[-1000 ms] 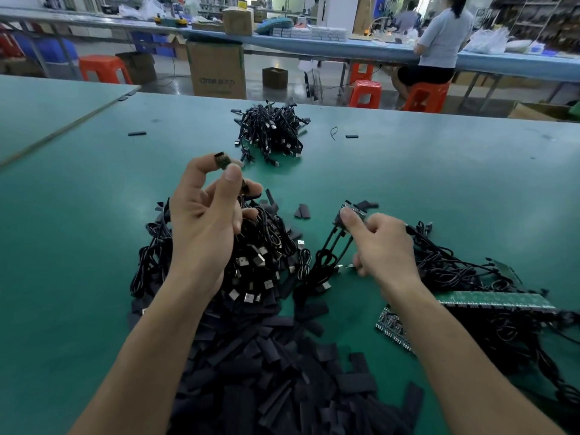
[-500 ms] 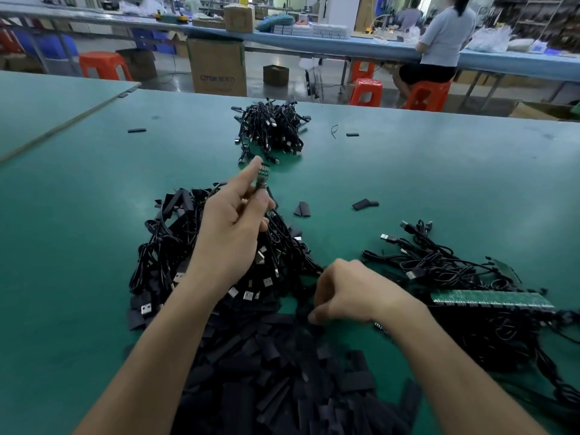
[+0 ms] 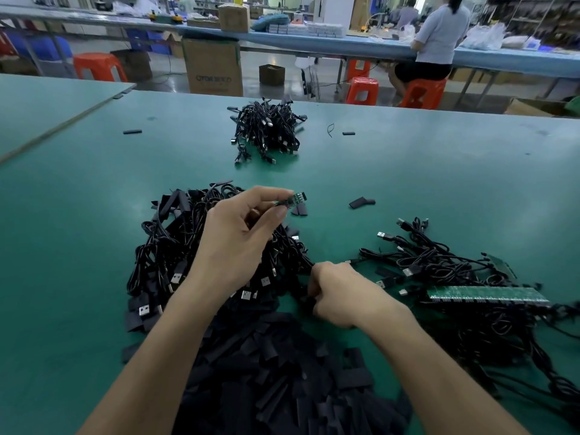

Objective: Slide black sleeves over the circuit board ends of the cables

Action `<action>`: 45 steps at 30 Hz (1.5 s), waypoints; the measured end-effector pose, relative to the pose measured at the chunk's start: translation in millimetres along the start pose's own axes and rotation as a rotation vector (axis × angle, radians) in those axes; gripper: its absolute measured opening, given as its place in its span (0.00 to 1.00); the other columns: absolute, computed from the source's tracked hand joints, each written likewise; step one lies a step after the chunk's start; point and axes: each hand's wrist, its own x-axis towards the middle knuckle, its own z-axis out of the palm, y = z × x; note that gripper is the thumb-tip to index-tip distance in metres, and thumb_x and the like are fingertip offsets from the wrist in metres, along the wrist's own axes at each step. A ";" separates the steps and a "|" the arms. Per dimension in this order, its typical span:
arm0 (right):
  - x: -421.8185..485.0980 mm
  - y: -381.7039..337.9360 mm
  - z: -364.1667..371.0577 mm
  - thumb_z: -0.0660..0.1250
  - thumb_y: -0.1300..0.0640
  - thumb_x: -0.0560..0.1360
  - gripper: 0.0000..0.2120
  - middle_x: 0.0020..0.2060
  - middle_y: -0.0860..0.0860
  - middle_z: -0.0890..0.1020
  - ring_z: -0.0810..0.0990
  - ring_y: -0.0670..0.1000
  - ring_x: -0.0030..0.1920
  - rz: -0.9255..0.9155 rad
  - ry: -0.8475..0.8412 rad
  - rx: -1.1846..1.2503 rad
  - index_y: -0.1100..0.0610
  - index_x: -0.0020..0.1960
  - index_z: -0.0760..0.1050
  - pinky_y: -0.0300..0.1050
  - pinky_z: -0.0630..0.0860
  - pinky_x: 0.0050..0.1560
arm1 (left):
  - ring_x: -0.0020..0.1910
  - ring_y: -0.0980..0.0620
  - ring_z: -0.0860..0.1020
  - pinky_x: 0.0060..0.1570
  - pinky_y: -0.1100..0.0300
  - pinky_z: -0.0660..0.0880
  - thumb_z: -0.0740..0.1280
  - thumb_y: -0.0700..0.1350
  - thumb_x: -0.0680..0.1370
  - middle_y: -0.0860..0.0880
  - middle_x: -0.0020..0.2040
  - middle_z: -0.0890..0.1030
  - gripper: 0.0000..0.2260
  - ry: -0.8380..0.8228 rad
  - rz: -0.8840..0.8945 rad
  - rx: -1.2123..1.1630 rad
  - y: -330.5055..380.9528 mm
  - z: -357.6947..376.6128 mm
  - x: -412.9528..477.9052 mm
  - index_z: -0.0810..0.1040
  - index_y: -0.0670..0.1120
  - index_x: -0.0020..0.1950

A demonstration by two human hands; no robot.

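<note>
A wide green table (image 3: 439,171) fills the head view, its mat smooth and matte. A second green table (image 3: 47,105) butts against it on the left along a narrow seam. Beyond the far edge lies a workshop floor with a tall cardboard box (image 3: 213,67), a smaller box, and orange stools (image 3: 100,67). A long blue bench (image 3: 314,42) runs across the back, where a seated person (image 3: 439,36) faces away.

At the table's far middle sits a compact bundle of cables (image 3: 266,130). A few stray black pieces lie beside it and one loose sleeve (image 3: 361,202) lies nearer the centre. On the right a loose cable tangle (image 3: 439,262) spreads out, with a long green board strip (image 3: 486,295) lying across it.

Nearest the camera a deep pile of black sleeves (image 3: 276,372) covers the mat between the forearms. Behind it a cable heap (image 3: 163,246) with silver plugs lies partly hidden by the left arm.

The left hand (image 3: 232,246) is raised over that heap. Its thumb and curled fingers pinch a small circuit board end (image 3: 292,200), which juts out to the right, clear of the table. Its cable is hidden behind the palm.

The right hand (image 3: 342,293) is lowered at the pile's far edge, knuckles up, fingers curled down among the sleeves. Whether they grip one cannot be told, since the hand covers its own fingertips.
</note>
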 end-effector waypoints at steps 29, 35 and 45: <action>-6.6 11.3 -36.8 0.68 0.60 0.79 0.09 0.33 0.48 0.83 0.81 0.47 0.31 -0.566 0.730 1.053 0.46 0.50 0.83 0.32 0.73 0.33 | 0.32 0.60 0.78 0.38 0.67 0.76 0.71 0.43 0.78 0.56 0.38 0.84 0.10 -0.010 -0.017 0.153 -3.8 0.8 0.3 0.84 0.55 0.58; -2.1 11.1 -32.3 0.74 0.60 0.75 0.09 0.33 0.43 0.84 0.77 0.42 0.32 -0.542 0.700 1.057 0.46 0.45 0.85 0.34 0.74 0.34 | 0.33 0.57 0.79 0.39 0.62 0.79 0.71 0.42 0.78 0.54 0.40 0.85 0.10 -0.014 -0.017 0.144 -2.7 0.5 0.5 0.84 0.55 0.57; 0.7 16.0 -27.5 0.77 0.59 0.72 0.13 0.41 0.39 0.86 0.84 0.40 0.42 -0.496 0.756 1.010 0.43 0.51 0.82 0.32 0.77 0.47 | 0.32 0.62 0.77 0.40 0.69 0.75 0.72 0.40 0.78 0.60 0.39 0.83 0.11 -0.055 -0.030 0.126 -0.3 1.4 -0.6 0.85 0.52 0.57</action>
